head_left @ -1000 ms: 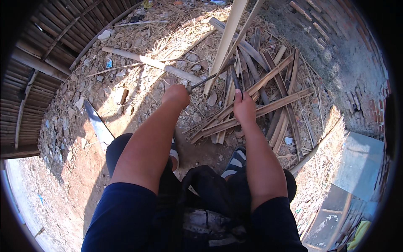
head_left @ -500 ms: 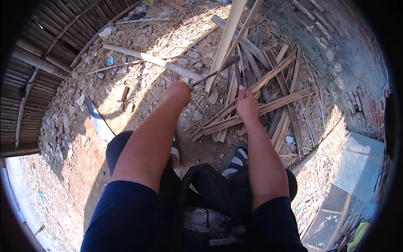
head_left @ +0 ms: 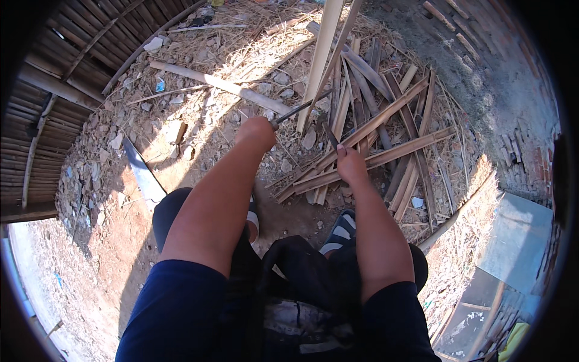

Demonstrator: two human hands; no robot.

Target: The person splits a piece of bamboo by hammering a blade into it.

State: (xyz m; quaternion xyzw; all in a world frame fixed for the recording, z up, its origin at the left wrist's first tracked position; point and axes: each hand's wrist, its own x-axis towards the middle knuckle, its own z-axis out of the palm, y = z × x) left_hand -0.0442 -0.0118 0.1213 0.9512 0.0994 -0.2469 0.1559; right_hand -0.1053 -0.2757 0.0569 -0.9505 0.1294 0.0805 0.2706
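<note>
My left hand is closed around the handle of a knife. Its dark narrow blade points up and right across a split bamboo strip, which stands nearly upright with its halves spread apart at the top. Slightly lower and to the right, my right hand grips the dark handle of what looks like a hammer; its head is hard to make out. The hammer is apart from the blade. Several split bamboo pieces lie crossed in a heap beyond my right hand.
A saw-like metal blade lies left of my knee. Another bamboo strip rests on the rubble-strewn ground. A slatted wall stands left, a rough brick wall right, with a grey sheet beside it.
My right hand has brought the hammer down and toward me, away from the knife blade it was against. The left hand has hardly moved.
</note>
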